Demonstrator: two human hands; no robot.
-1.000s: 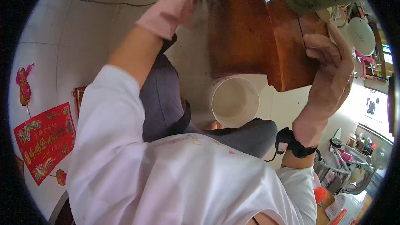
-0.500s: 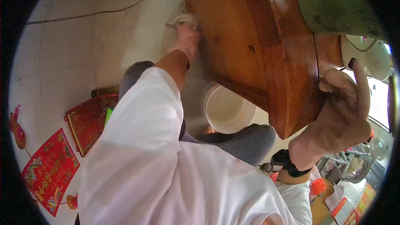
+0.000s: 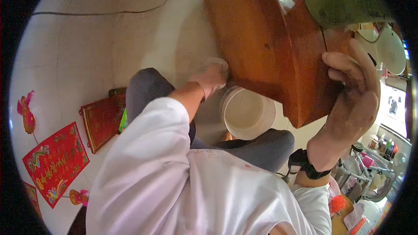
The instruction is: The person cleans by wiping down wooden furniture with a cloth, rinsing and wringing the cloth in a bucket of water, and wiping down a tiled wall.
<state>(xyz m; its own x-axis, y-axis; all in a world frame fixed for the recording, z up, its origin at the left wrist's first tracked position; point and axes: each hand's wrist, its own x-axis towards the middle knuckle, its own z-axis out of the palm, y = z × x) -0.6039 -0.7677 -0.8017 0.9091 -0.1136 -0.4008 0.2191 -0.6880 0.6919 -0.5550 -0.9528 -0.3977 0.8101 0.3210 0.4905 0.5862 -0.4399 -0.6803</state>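
Wooden furniture [image 3: 257, 48] between left hand [image 3: 211, 77], blurred, grip unclear, and right hand [image 3: 358, 93], fingers parted.

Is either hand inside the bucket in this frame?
No: the left hand and the right hand are both at the wooden furniture, outside the bucket.

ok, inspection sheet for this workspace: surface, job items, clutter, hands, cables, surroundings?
Surface: brown wooden furniture, bright patch on its upper face.
Job items: greyish cloth, blurred, in the left hand; pale bucket near the furniture's corner, contents unclear.
Clutter: green cylinder by the furniture, contact unclear.
Hands: left at the furniture's edge; right hand at its other side, nothing visible held.
Cables: dark cable, upper left.
Surroundings: red decorated sheet and red panel, left.
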